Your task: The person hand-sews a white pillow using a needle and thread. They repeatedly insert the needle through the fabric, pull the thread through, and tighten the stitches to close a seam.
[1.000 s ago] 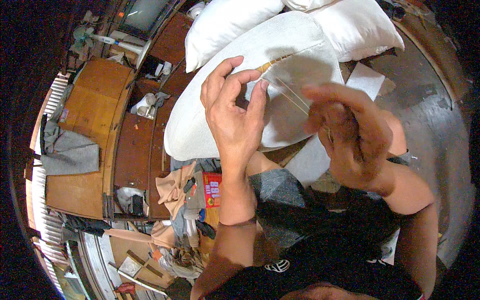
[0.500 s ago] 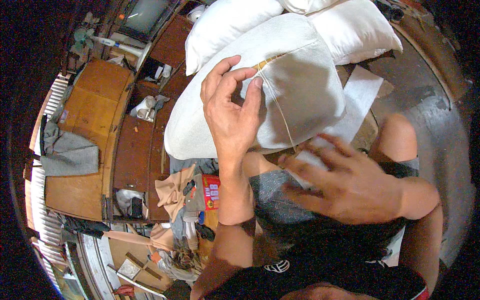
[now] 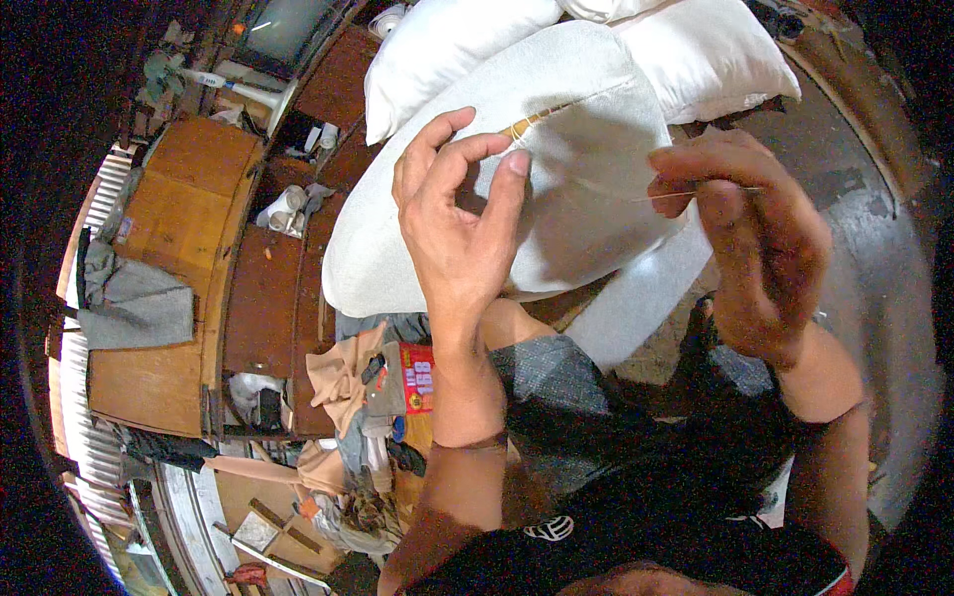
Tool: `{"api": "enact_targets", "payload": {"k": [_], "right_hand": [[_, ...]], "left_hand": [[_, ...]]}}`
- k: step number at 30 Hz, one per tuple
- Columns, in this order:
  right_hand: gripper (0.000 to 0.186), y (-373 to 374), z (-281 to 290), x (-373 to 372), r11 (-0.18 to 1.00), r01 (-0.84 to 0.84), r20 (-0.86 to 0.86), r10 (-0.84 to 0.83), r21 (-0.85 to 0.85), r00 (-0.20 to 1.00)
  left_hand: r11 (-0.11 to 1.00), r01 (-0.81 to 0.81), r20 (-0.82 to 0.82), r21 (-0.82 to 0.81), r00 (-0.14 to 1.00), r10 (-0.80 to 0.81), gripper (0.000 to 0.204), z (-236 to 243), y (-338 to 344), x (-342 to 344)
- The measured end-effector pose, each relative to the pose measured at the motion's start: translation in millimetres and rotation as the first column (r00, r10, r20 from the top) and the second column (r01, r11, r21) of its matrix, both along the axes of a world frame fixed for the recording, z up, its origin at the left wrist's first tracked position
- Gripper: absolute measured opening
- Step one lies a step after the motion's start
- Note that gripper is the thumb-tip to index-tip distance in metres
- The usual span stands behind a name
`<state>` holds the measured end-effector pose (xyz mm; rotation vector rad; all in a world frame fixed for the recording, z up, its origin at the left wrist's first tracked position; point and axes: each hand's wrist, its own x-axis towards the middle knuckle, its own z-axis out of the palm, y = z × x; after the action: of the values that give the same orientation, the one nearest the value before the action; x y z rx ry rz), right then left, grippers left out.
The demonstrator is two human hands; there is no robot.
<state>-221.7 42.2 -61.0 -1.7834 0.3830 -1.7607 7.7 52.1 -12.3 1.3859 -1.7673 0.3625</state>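
Note:
A large pale grey stuffed cushion lies across my lap, a partly open seam on its top showing yellowish filling. My left hand rests on it, thumb and index fingertip pinching the cloth at the near end of that opening. Loops of light thread show beside these fingertips. To the right, my right hand is raised off the cushion, slightly blurred. Its thumb and fingers close on a thin pale thread that stretches faintly toward the seam. Whether a needle is there cannot be made out.
White pillows lie behind the cushion, another at the far right. A pale cloth strip hangs by my knees. On the left stand a brown wooden cabinet and a grey cloth; heaped fabrics lie beside my left arm.
My right hand has swung up and to the right from low in front of the cushion, drawing the thread rightward. The cushion has shifted slightly; my left hand keeps its place at the seam.

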Motion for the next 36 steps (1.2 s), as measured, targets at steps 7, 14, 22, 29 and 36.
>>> {"api": "enact_targets", "payload": {"k": [7,14,22,29,36], "right_hand": [[0.023,-15.5,-10.9,31.9,0.994,0.035,0.018,-0.037,0.105,0.999],[0.024,-41.1,-21.9,64.1,0.997,0.071,0.160,-0.072,0.010,0.984],[0.022,-39.7,-19.6,68.9,0.983,0.155,0.119,-0.143,-0.095,0.983],[0.021,-42.4,-21.5,68.5,0.968,0.197,0.130,-0.178,-0.157,0.975],[0.019,-41.4,-20.0,71.6,0.971,0.201,0.117,-0.187,-0.127,0.975]], "left_hand": [[0.999,-0.038,0.038,-0.017,0.999,0.038,0.015,-2.0,-2.0,-1.6],[0.999,-0.054,-0.012,-0.009,0.998,0.054,0.012,-0.5,-0.2,-7.5],[0.996,-0.066,0.057,-0.053,0.996,0.069,0.011,-2.1,2.2,-3.9],[0.998,-0.045,0.029,-0.054,0.998,0.046,0.010,-4.5,0.4,-7.4],[0.997,-0.041,0.049,-0.064,0.998,0.045,0.010,-2.9,1.6,-5.5]]}}
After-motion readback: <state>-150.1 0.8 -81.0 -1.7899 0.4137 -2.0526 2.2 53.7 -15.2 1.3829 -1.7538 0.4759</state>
